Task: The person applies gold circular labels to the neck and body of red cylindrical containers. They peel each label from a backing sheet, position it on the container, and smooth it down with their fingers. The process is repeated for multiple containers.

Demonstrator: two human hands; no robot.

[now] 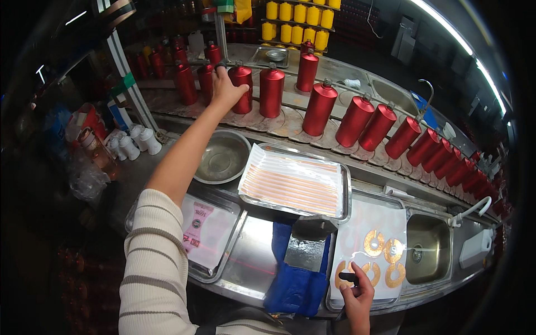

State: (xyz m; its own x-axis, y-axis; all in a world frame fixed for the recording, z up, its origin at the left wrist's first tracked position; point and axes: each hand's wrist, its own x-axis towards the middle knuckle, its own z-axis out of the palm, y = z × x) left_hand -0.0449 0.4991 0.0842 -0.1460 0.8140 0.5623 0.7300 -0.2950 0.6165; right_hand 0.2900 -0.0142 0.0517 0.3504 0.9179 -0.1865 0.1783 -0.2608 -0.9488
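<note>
My left hand reaches out to a row of red bottles standing on a slatted conveyor. Its thumb lies across the front of one red bottle, and a black-tipped finger points up beside it; the other fingers are partly hidden. Low on the right, my right hand hovers by a metal tray lined with white sheet. A black cover sits on one of its fingers, and the fingers look apart. Close to the fingertips lie several gold C-shaped stickers on that sheet.
A tray of orange-striped white sheets and a steel bowl stand mid-bench. Nearer are a blue cloth under a metal block and a tray with a pink label. A sink is at right; a post rises at left.
</note>
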